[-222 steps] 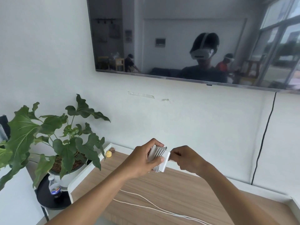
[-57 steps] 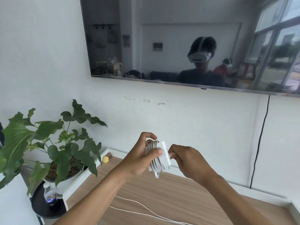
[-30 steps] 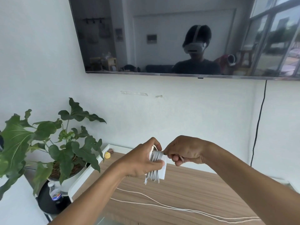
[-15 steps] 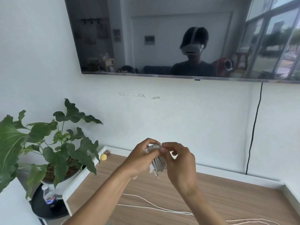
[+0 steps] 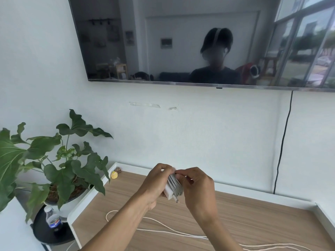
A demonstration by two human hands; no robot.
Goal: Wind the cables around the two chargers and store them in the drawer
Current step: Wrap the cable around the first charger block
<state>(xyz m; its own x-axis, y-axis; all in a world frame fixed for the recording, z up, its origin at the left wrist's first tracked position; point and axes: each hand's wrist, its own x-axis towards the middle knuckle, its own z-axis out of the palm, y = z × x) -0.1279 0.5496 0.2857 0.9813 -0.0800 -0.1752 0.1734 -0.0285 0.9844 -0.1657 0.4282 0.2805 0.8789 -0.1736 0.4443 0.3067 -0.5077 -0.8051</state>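
White wall [image 5: 199,134] behind; dark wall-mounted TV [image 5: 126,42] reflected a room and bright windows; black cord [image 5: 282,142] ran down from its right end; tape strip [image 5: 145,104] below it; wood-top table [image 5: 253,220], white rim; leafy potted plant [image 5: 59,160] at left; bottle [image 5: 52,221] on round black stand [image 5: 43,234] beside the pot; soft daylight.

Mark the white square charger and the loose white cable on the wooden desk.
White square charger [image 5: 169,192]: head view, bare lower corner.
Loose white cable [image 5: 199,236]: head view, where two strands meet.
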